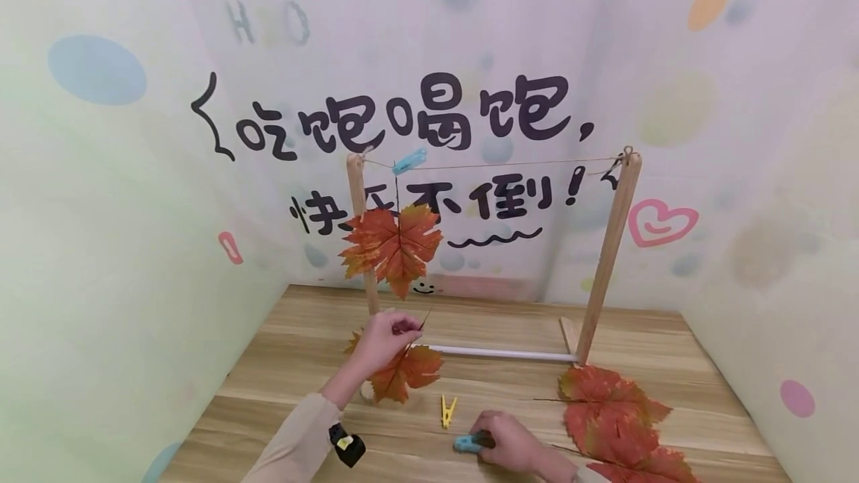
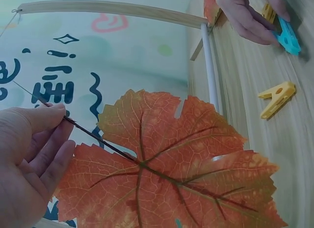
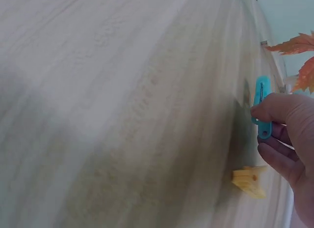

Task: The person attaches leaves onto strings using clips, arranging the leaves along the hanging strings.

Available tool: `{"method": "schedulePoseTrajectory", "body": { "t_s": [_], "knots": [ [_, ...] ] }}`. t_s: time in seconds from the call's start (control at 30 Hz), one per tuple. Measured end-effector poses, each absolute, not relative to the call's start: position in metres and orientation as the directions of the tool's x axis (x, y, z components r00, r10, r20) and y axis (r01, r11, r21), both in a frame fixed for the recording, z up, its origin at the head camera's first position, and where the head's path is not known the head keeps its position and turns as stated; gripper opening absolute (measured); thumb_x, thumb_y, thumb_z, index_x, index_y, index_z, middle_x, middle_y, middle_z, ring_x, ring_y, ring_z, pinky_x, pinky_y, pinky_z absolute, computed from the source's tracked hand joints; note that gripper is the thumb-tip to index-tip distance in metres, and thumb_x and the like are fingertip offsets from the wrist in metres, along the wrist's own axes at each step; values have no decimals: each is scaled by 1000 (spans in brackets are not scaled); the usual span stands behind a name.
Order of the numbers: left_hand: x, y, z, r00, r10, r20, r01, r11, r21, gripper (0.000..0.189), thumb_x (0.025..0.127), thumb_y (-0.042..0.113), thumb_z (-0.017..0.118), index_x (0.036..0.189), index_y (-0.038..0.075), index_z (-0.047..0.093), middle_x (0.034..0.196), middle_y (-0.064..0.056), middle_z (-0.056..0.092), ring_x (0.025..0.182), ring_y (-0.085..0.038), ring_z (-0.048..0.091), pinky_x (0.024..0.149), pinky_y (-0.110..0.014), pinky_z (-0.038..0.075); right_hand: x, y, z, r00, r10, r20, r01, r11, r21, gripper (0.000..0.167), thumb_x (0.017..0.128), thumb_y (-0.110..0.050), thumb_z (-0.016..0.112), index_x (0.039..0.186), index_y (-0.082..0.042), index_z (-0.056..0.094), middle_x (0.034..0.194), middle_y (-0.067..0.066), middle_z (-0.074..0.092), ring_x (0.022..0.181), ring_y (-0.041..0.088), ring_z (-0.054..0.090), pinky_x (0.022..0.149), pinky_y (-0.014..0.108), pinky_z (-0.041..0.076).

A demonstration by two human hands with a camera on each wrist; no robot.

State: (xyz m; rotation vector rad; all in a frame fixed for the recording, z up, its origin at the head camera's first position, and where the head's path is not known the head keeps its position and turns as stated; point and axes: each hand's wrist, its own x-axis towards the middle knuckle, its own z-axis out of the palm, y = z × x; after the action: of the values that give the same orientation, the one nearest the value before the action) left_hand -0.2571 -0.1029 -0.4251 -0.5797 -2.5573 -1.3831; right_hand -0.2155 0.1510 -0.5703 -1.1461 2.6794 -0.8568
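Observation:
My left hand (image 1: 388, 341) pinches the thin dark stem of an orange-red artificial leaf (image 2: 167, 184) between thumb and fingers. The leaf spreads out below the fingers, near the left post. Low over the table at the front, my right hand (image 1: 508, 444) pinches a blue clothespin (image 3: 262, 90) between thumb and fingers. A yellow clothespin (image 1: 447, 411) lies on the table between the two hands. Another yellow clothespin (image 2: 268, 13) shows partly behind the right hand in the left wrist view.
A string (image 1: 496, 165) runs between two wooden posts (image 1: 607, 267), with a white rod (image 1: 503, 353) low between them. A second blue clothespin (image 1: 410, 162) holds a hanging leaf (image 1: 396, 244) at the string's left end. More leaves (image 1: 614, 416) lie at right on the wooden table (image 1: 268, 364).

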Motion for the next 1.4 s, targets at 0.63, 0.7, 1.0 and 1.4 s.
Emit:
{"method": "schedulePoseTrajectory", "body": {
  "t_s": [0.63,0.7,1.0,1.4],
  "knots": [
    [-264,-95,-409,-895,263,361,444,445,778,6,79,2,67,83,5,70,77,-4,68,66,-10,57,60,-19,49,-233,169,-503,-714,-676,180,-617,486,-619,17,77,-3,65,93,-5,65,88,-3,59,81,8,57,63,22,47],
    [-265,-94,-409,-891,266,368,453,448,771,5,79,3,67,83,5,69,77,-3,67,66,-10,57,60,-19,49,-235,171,-497,-711,-675,197,-632,491,-600,17,77,-3,65,94,-6,65,87,-4,59,81,6,56,63,21,47],
    [-274,-87,-405,-890,258,376,454,430,780,6,79,4,68,84,6,69,78,-3,67,67,-10,58,60,-19,50,-240,183,-472,-700,-666,258,-683,518,-515,16,76,-4,68,91,-7,65,85,-1,60,78,11,59,64,24,51],
    [-282,-71,-388,-877,243,415,478,357,802,8,79,6,68,87,5,69,80,-6,68,67,-12,59,61,-21,51,-244,195,-445,-722,-635,276,-673,550,-494,18,76,-4,68,94,-1,66,88,2,61,76,9,59,63,19,50]
  ]
}}
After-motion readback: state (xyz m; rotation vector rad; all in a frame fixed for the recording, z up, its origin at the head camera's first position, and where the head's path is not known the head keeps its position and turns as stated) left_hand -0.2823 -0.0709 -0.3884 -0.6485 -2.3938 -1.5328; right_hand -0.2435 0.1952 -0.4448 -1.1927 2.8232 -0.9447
